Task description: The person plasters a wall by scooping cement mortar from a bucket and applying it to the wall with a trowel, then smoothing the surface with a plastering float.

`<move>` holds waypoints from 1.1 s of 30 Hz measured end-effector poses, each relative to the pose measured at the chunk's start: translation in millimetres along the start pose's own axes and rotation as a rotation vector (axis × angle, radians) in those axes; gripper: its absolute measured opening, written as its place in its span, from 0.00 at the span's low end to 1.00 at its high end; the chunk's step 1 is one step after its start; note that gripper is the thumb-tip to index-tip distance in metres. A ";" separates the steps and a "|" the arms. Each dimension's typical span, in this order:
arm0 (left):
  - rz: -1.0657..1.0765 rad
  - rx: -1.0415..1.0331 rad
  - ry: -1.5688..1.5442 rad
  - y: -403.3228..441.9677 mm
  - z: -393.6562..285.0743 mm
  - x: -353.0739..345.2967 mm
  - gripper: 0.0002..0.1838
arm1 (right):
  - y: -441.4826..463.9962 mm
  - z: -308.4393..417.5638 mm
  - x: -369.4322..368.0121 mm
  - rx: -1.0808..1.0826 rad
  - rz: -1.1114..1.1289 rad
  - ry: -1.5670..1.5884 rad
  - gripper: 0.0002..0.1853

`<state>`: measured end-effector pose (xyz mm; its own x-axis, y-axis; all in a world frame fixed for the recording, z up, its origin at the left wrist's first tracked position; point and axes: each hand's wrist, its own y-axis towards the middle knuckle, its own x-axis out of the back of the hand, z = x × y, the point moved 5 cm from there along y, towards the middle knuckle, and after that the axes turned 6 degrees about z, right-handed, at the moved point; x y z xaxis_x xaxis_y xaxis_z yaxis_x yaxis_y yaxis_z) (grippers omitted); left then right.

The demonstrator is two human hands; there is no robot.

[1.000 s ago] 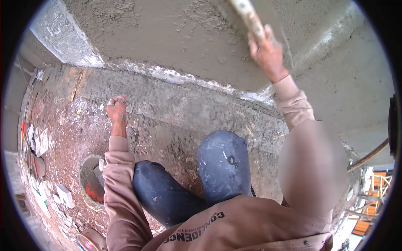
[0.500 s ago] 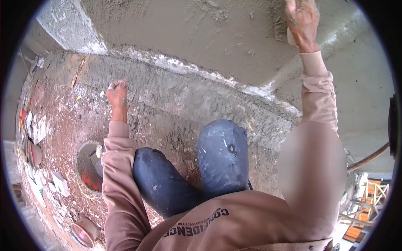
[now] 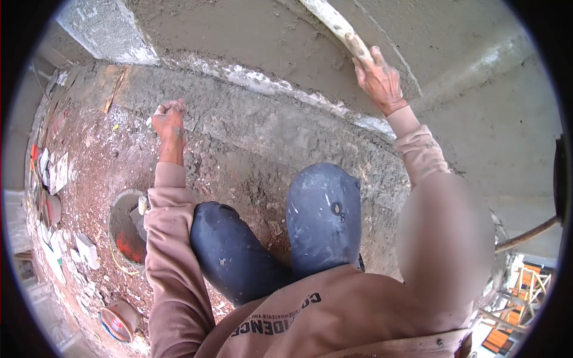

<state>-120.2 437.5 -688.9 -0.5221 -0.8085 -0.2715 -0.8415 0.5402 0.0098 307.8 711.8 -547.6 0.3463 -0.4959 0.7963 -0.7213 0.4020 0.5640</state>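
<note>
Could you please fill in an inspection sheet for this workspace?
Surface: grey wall, rough in patches; reddish floor strewn with pale bits.
Job's things: pale-handled tool at the wall.
Clutter: white scraps, round container and tub, all on the left side of the picture.
Hands: right hand grips the tool; left hand is curled, any contents hidden.
Cables: none certain; a brown strip at picture right could be hose or pole.
Surroundings: orange panels and pale framing at lower right.
</note>
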 end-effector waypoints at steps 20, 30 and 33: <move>-0.072 0.076 0.079 -4.7 -0.6 18.9 0.04 | -30.1 51.5 -106.2 0.082 0.372 -0.067 0.19; -0.052 -0.075 0.004 7.0 -16.2 53.8 0.05 | -28.4 15.6 -36.2 -0.123 0.259 0.071 0.37; -0.091 -0.017 0.077 3.8 -20.6 53.0 0.05 | 23.3 -13.5 49.2 -0.204 -0.094 0.118 0.36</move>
<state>-153.9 391.8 -683.4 -0.4522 -0.8698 -0.1973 -0.8877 0.4603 0.0052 316.2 707.2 -492.3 0.4823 -0.4503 0.7514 -0.5507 0.5113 0.6598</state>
